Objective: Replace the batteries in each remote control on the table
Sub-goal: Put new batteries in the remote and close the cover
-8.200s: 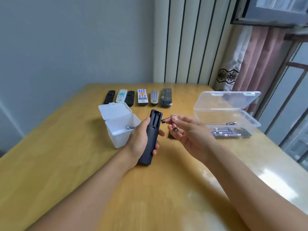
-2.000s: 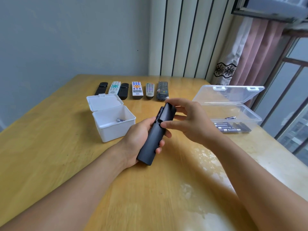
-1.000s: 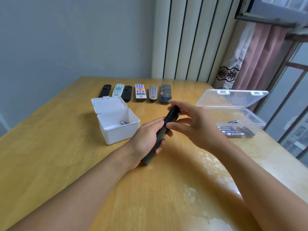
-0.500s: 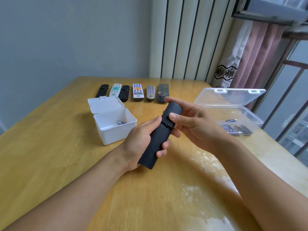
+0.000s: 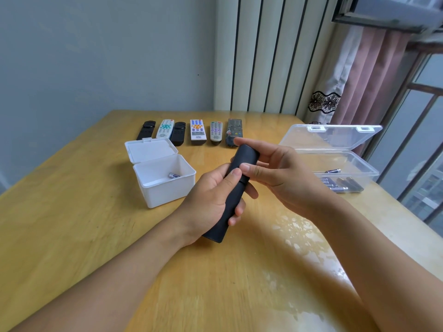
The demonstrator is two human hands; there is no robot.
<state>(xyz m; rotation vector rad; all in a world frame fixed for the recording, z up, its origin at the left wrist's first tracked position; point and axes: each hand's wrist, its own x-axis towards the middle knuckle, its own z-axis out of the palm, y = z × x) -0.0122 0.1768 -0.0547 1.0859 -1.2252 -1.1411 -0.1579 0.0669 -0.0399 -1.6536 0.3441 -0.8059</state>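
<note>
Black remote (image 5: 236, 188), gripped by left hand (image 5: 211, 202); right hand (image 5: 278, 173) pinching battery cover (image 5: 247, 159) (slide squarely until flush).

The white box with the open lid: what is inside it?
One battery lies on the floor of the white box, near its right wall. The front wall hides the nearest part of the floor.
</note>
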